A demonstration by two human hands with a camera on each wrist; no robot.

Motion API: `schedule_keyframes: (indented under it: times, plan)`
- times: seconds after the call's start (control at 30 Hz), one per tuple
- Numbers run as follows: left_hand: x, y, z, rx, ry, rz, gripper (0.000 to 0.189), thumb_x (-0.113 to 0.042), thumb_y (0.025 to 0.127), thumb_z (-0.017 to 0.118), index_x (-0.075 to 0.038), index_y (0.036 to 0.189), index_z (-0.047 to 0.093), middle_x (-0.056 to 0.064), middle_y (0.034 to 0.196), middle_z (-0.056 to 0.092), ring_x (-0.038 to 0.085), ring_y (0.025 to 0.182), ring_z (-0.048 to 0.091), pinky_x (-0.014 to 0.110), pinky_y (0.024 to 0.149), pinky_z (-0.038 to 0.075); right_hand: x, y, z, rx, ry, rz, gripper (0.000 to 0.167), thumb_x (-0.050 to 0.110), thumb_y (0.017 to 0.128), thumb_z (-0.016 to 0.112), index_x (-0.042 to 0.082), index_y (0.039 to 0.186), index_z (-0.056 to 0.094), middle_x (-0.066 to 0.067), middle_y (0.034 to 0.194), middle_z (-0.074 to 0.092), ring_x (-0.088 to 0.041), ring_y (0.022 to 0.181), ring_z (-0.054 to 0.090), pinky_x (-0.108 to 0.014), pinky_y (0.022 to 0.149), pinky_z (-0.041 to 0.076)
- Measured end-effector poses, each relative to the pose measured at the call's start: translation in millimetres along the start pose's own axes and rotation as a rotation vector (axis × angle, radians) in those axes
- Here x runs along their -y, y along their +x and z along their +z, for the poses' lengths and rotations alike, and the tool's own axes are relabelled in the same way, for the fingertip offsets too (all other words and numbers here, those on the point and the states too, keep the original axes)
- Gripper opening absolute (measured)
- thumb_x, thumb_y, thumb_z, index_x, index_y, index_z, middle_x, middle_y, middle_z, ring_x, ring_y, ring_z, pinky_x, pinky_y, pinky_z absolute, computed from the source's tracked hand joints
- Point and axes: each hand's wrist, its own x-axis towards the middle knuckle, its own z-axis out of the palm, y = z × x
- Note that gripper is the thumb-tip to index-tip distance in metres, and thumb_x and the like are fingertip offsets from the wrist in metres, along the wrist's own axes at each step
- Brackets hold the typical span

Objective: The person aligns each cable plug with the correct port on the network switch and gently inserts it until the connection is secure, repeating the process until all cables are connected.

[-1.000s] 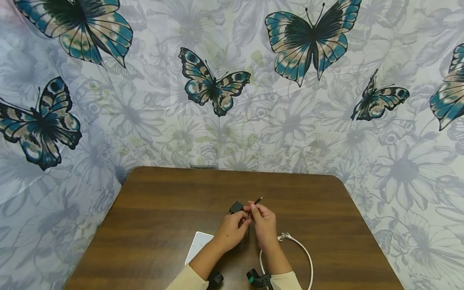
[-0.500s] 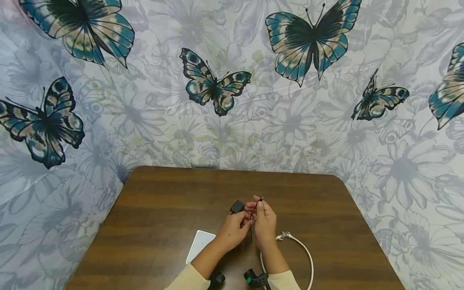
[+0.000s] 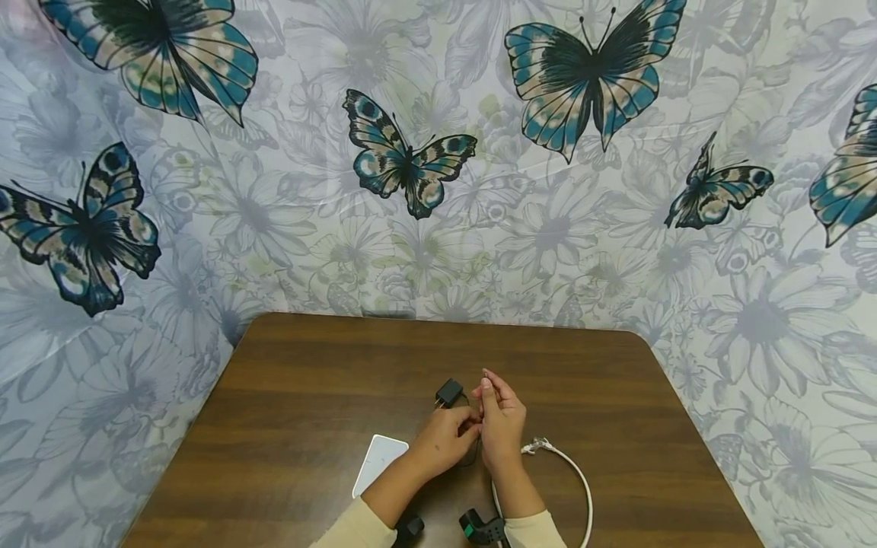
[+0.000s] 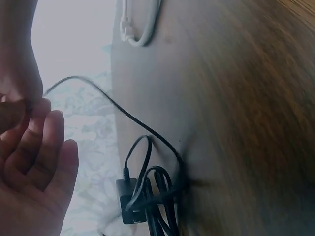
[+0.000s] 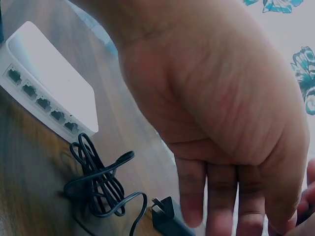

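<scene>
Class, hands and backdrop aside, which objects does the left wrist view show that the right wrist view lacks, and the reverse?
Only left wrist: the white cable.
Only right wrist: the white box with its row of ports.
Both: the black adapter, the bundled black cord and the wooden table.

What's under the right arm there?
A white cable shows on both sides of the right arm. The arm covers the stretch between, so how the cable lies there cannot be seen.
</scene>
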Motion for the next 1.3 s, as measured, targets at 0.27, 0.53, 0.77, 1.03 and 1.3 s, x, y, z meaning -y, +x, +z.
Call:
schedule_keyframes:
  times: [0.27,0.53,0.77,1.03,1.3]
  plan:
    - [0.7,-2.9,-4.1,0.027,0.023,-0.025,0.016,-0.023,0.096,0.065,-0.013,0.108,0.071,-0.014,0.076,0.06,-0.001,0.066,0.053,0.018,0.061,0.046,-3,1.5,-1,-0.036,-0.057,-0.069,0.025,0.012,0.096,0.066,-0.008,0.113,0.067,-0.001,0.086,0.066,-0.008,0.073,0.056,-0.017,0.061,0.046]
    - [7.4,-12.6,-11.4,-0.015,0.088,-0.038,0.024,-0.022,0.095,0.066,-0.014,0.117,0.068,-0.01,0.093,0.064,0.004,0.083,0.058,0.024,0.072,0.051,-3,1.6,-6,0.004,-0.136,-0.089,0.023,0.009,0.095,0.066,-0.008,0.111,0.069,-0.001,0.091,0.07,-0.005,0.073,0.055,-0.014,0.062,0.045]
    - [15.9,-23.9,-20.4,-0.067,0.204,-0.056,0.03,-0.026,0.095,0.067,-0.018,0.124,0.064,-0.002,0.116,0.066,0.016,0.106,0.06,0.036,0.086,0.052,18,-7.0,-3,0.003,-0.195,-0.092,0.021,0.004,0.096,0.064,-0.009,0.112,0.068,-0.002,0.095,0.072,-0.013,0.085,0.063,-0.015,0.072,0.05]
    - [22.1,-36.2,-29.5,-0.09,0.249,-0.109,0.032,-0.027,0.095,0.067,-0.018,0.126,0.063,-0.005,0.121,0.064,0.016,0.111,0.057,0.04,0.089,0.052,23,-8.7,-2,0.005,-0.185,-0.071,0.021,0.001,0.095,0.065,-0.012,0.11,0.067,-0.003,0.094,0.072,-0.009,0.082,0.062,-0.016,0.07,0.05]
    - [32.5,-44.4,-30.1,-0.109,0.245,-0.141,0.039,-0.028,0.094,0.068,-0.015,0.13,0.062,-0.001,0.131,0.057,0.023,0.125,0.05,0.048,0.097,0.048,24,-8.3,-5,0.003,-0.193,-0.052,0.021,0.0,0.095,0.064,-0.013,0.112,0.066,0.001,0.09,0.07,-0.004,0.079,0.061,-0.015,0.07,0.051]
